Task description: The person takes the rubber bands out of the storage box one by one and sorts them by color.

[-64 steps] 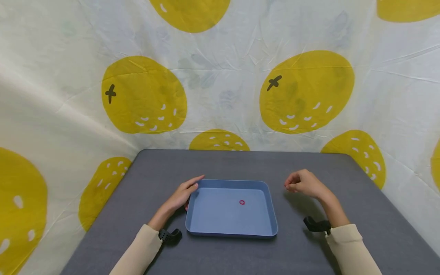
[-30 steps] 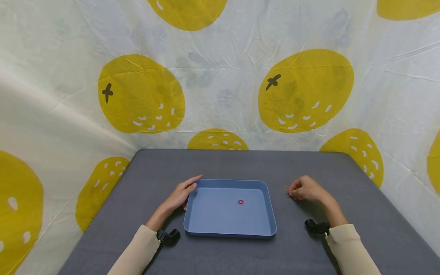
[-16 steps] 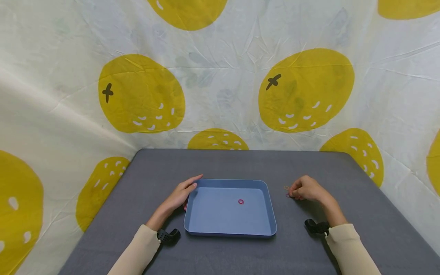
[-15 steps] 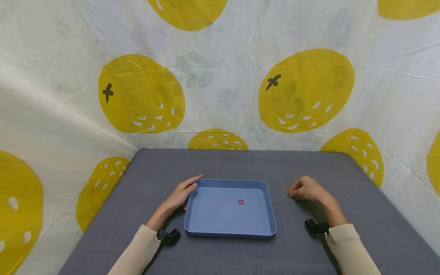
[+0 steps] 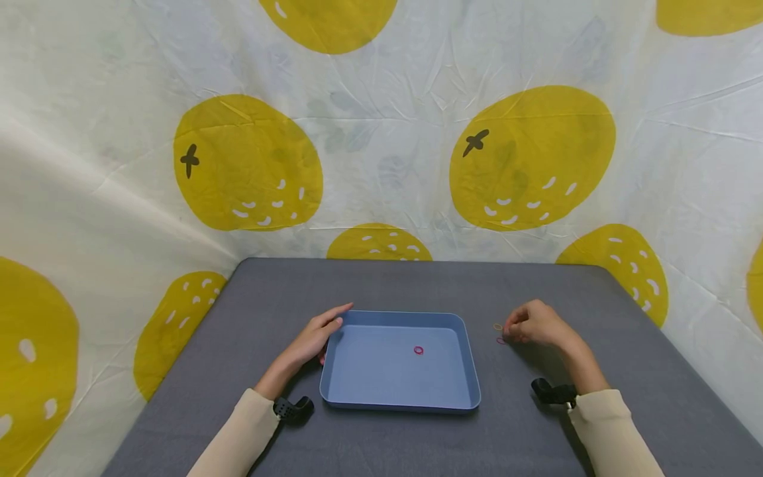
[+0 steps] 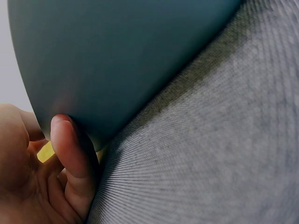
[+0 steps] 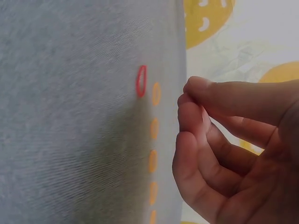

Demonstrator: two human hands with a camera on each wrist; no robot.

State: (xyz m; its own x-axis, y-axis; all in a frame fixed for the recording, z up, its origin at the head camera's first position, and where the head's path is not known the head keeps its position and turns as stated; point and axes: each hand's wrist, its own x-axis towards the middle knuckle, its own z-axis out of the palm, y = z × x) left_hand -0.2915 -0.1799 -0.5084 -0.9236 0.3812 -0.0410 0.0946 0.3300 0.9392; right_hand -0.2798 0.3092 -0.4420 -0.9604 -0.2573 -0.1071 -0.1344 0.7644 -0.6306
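My left hand (image 5: 310,339) grips the blue tray (image 5: 396,397) by its left wall near the far corner. In the left wrist view a fingertip (image 6: 64,135) presses on the tray's outer side. One small red rubber band (image 5: 419,350) lies inside the tray. Right of it, my right hand (image 5: 533,323) hovers just above the table with fingers curled and thumb against the forefinger; no band shows between the tips. Below those fingers a red rubber band (image 7: 141,81) and several orange rubber bands (image 7: 156,93) in a row lie on the cloth.
A grey cloth (image 5: 387,285) covers the table. Behind and beside it hangs a white curtain (image 5: 387,165) with large yellow fruit prints. Each wrist wears a black camera mount (image 5: 293,409).
Over the last two seconds my right hand came down to the rubber bands on the table, stayed there, and has now risen slightly to the right. The left hand still holds the tray.
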